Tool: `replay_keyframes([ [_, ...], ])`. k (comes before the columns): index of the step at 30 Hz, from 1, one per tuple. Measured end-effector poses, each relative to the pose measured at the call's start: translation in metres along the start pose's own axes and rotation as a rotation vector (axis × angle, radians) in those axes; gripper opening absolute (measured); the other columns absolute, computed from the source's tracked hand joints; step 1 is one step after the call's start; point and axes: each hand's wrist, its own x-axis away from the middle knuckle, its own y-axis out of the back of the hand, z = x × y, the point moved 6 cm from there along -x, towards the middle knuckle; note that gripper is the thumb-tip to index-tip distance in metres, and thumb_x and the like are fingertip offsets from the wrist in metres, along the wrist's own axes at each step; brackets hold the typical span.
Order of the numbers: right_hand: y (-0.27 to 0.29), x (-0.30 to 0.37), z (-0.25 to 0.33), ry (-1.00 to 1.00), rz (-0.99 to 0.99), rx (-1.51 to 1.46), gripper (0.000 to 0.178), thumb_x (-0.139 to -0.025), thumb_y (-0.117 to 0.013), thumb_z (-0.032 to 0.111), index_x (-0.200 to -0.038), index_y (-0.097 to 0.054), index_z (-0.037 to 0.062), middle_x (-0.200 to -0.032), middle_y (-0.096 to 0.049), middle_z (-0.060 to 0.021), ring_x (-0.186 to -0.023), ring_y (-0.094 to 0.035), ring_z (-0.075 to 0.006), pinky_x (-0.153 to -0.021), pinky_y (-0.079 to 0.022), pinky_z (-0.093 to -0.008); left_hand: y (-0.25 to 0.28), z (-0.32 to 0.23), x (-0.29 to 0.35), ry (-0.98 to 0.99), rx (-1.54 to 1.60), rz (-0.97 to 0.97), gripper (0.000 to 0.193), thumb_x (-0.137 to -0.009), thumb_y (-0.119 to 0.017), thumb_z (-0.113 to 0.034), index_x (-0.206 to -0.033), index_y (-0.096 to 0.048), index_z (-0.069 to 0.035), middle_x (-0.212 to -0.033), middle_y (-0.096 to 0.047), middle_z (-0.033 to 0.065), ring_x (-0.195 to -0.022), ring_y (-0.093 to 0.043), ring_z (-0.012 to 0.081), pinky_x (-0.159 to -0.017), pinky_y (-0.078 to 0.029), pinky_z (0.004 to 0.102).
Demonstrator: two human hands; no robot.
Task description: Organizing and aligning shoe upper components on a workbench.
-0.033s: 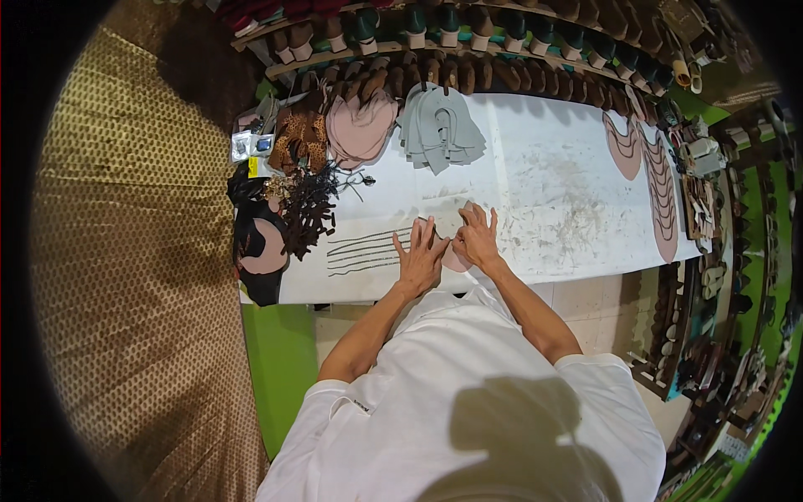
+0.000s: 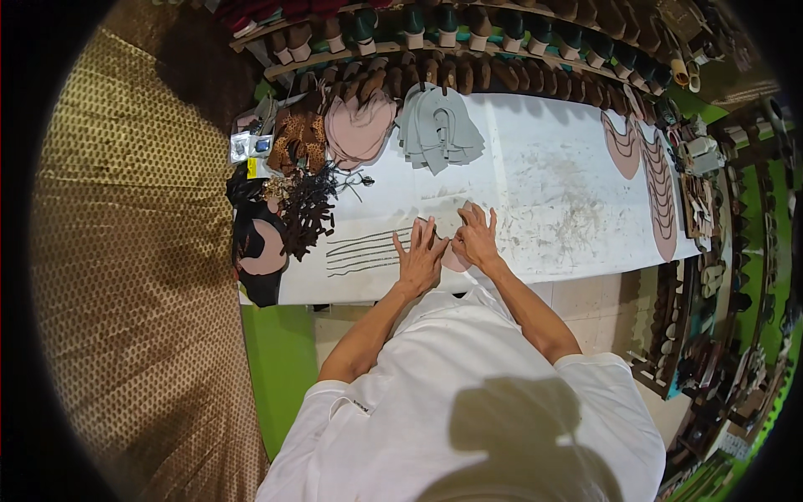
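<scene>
At the near edge of the white-covered table point(image 2: 535, 243), both hands work over a pink cut piece point(image 2: 456, 259), mostly hidden under them. My left hand point(image 2: 421, 261) lies with fingers spread, pressing down on the piece. My right hand point(image 2: 477, 241) has its thumb and index finger pinched together by the piece's edge, other fingers raised; what is between the fingertips is too small to make out. Thin dark strips point(image 2: 364, 255) lie in rows just left of my left hand.
Along the back lie grey cut pieces point(image 2: 439, 130), pink pieces point(image 2: 360, 125) and leopard-print pieces point(image 2: 299, 138). Dark brown strips point(image 2: 309, 209) are heaped at the left beside a black piece point(image 2: 261, 280). Pink pieces with dark curved edging point(image 2: 661, 201) overlap at the right. Shoe lasts point(image 2: 481, 79) line the rack behind.
</scene>
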Motion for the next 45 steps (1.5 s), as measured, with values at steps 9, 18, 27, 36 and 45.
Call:
replay_keyframes([
  [9,0.016,0.042,-0.020,-0.168,-0.178,-0.124,0.028,-0.080,-0.080,0.036,-0.096,-0.083,0.0121,-0.147,-0.056,-0.0131,-0.146,-0.037,-0.0400,-0.122,-0.019,-0.0639,-0.008,0.001,0.002,-0.032,0.003,-0.023,0.050,-0.096,-0.063,-0.021,-0.145,-0.060,-0.033,-0.176,-0.013,0.0109,-0.161,-0.009,0.0401,-0.113,-0.005,0.0837],
  [18,0.020,0.055,-0.016,-0.140,-0.244,-0.097,0.023,-0.088,-0.076,0.032,-0.101,-0.083,0.0142,-0.145,-0.058,-0.0133,-0.142,-0.043,-0.0397,-0.120,-0.024,-0.0603,-0.012,0.008,0.000,-0.046,-0.002,-0.086,0.049,-0.095,-0.066,-0.022,-0.143,-0.061,-0.033,-0.175,-0.015,0.0116,-0.160,-0.011,0.0396,-0.111,-0.006,0.0848],
  [27,0.032,0.030,-0.037,-0.044,-0.111,-0.120,0.017,-0.084,-0.074,0.026,-0.083,-0.081,0.0108,-0.143,-0.059,-0.0118,-0.145,-0.040,-0.0400,-0.124,-0.018,-0.0618,-0.010,0.004,0.006,-0.032,-0.034,-0.128,0.051,-0.094,-0.066,-0.022,-0.143,-0.060,-0.034,-0.175,-0.017,0.0120,-0.160,-0.012,0.0394,-0.112,-0.006,0.0826],
  [36,0.037,-0.004,-0.044,0.156,0.065,-0.108,0.023,-0.080,-0.072,0.029,-0.069,-0.079,0.0098,-0.146,-0.056,-0.0107,-0.149,-0.033,-0.0413,-0.124,-0.009,-0.0674,-0.005,-0.004,0.003,0.082,-0.031,-0.031,0.057,-0.089,-0.068,-0.019,-0.143,-0.061,-0.035,-0.176,-0.012,0.0112,-0.161,-0.007,0.0382,-0.113,-0.007,0.0814],
  [45,0.037,-0.013,-0.046,0.246,0.109,-0.129,0.020,-0.078,-0.071,0.023,-0.070,-0.077,0.0057,-0.145,-0.058,-0.0136,-0.148,-0.035,-0.0430,-0.123,-0.009,-0.0689,-0.009,-0.020,0.006,0.262,0.035,-0.067,0.062,-0.088,-0.070,-0.011,-0.144,-0.060,-0.035,-0.176,-0.011,0.0129,-0.162,-0.007,0.0396,-0.114,-0.006,0.0808],
])
